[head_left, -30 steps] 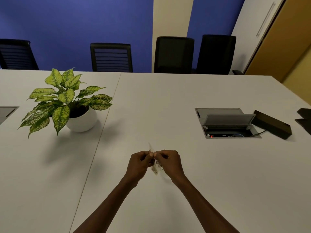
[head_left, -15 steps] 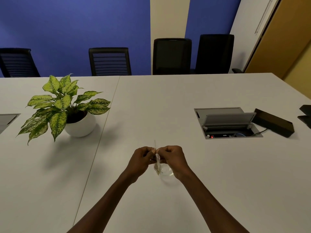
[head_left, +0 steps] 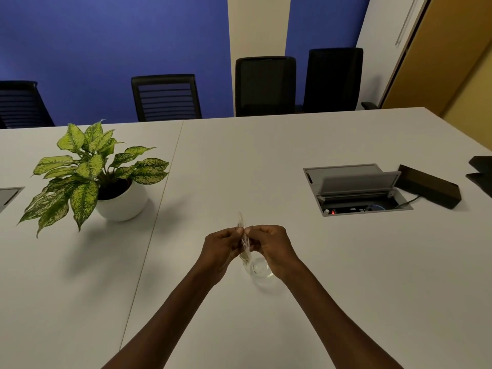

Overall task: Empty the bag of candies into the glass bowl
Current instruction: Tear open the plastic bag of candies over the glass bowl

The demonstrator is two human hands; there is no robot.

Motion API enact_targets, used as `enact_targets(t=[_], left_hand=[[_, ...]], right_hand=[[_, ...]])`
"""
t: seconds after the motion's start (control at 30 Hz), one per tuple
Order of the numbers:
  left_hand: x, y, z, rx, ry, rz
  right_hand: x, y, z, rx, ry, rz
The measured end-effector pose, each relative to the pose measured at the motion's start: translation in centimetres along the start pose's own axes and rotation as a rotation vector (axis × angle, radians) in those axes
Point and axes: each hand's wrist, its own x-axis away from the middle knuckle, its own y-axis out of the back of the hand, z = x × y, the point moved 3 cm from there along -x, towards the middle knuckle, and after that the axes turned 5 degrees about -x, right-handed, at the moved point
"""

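Since the earlier frames, both hands have stayed joined at the bag while the view has shifted, so the glass bowl [head_left: 259, 267] now shows more fully below them. Left hand [head_left: 222, 247] and right hand [head_left: 270, 246] meet above the near-centre of the white surface [head_left: 292, 145]. Fingers of each hand pinch opposite faces of the small clear bag [head_left: 243, 239] near its top. This grip suggests the seal is being pulled apart. The bag hangs edge-on and roughly upright, its lower end over the left rim of the glass bowl; contact cannot be confirmed. Holding it directly above the bowl would let any released candies drop inside. Candies in the bag are too small to make out, and the bowl appears empty, so emptying seems not yet begun.

To the far left stands a potted plant [head_left: 106, 179]. To the far right sit an open cable box [head_left: 356, 189] and a dark flat box [head_left: 428, 186]. Black chairs [head_left: 266, 85] line the far edge against a blue wall [head_left: 106, 35].
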Motion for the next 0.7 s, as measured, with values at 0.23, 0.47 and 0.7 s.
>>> enact_targets(t=[0.23, 0.47, 0.7], left_hand=[[-0.5, -0.3, -0.5, 0.095, 0.048, 0.071], [-0.5, -0.1, -1.4, -0.083, -0.068, -0.017], [-0.5, 0.1, -2.1, -0.401, -0.164, -0.317]], right_hand=[[-0.6, 0.0, 0.5, -0.166, -0.063, 0.079], [-0.7, 0.6, 1.9, 0.229, 0.116, -0.085], [-0.2, 0.7, 2.7, 0.565, 0.253, -0.251]])
